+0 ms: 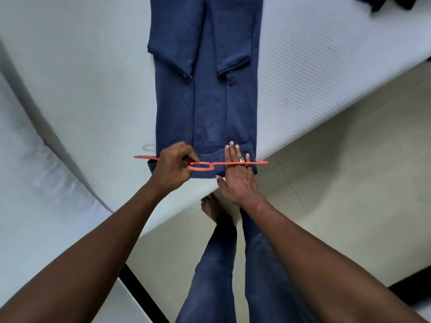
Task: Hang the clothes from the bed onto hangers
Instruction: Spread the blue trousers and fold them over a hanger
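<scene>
Here, left hand (172,170) pinching orange hanger (218,163), right hand (239,176) flat on folded blue shirt (205,101), dark clothing (391,3) across white bed (81,89).

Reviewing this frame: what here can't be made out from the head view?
- Blue garment: far end cut off by the top edge, head view.
- Dark clothing, top right: mostly outside the frame.
- Orange hanger: middle hidden by the gripping left hand.
- Near hem: partly covered by the right hand.
</scene>
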### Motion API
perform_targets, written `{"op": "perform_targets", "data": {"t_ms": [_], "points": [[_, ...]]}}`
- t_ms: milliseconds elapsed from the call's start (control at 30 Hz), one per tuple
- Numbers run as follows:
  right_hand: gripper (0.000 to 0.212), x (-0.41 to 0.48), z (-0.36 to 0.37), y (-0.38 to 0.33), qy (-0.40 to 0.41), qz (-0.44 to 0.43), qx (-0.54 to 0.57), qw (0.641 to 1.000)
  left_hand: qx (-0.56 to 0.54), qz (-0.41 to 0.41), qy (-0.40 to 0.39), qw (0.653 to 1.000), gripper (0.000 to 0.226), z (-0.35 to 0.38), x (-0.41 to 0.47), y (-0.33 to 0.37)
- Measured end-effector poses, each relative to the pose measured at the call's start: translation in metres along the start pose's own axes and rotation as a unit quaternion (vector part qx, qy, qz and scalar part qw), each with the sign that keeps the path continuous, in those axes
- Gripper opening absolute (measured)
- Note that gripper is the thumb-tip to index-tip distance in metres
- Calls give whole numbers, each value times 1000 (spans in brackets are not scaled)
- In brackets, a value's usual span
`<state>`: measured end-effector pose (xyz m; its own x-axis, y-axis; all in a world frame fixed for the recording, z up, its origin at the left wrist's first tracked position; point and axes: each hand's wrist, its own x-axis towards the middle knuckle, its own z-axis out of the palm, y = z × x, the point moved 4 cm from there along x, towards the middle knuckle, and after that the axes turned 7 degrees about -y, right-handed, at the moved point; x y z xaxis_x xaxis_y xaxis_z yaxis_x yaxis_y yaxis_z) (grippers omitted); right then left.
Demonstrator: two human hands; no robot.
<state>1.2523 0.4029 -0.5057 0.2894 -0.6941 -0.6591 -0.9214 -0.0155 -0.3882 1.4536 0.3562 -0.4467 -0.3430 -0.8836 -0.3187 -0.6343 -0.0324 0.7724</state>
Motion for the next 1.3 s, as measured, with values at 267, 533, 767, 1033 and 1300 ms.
{"op": "perform_targets", "data": {"t_ms": [267, 533, 767, 1033, 1300], "points": [[92, -55, 30, 12, -35, -87, -23, 995, 191, -60, -88, 976, 16, 51, -56, -39], [95, -47, 22, 19, -75, -91, -101, 988, 276, -87, -86, 953, 45, 65, -56, -34], [16, -33, -21, -13, -182, -74, -103, 975, 255, -109, -72, 958, 31, 61, -50, -33], [54, 46, -42, -100, 19, -227, -47, 973, 232, -81, -55, 968, 23, 62, -51, -38], [19, 84, -12, -117, -5, -315, -112, 943, 193, -66, -45, 978, 25, 62, -64, -49]]}}
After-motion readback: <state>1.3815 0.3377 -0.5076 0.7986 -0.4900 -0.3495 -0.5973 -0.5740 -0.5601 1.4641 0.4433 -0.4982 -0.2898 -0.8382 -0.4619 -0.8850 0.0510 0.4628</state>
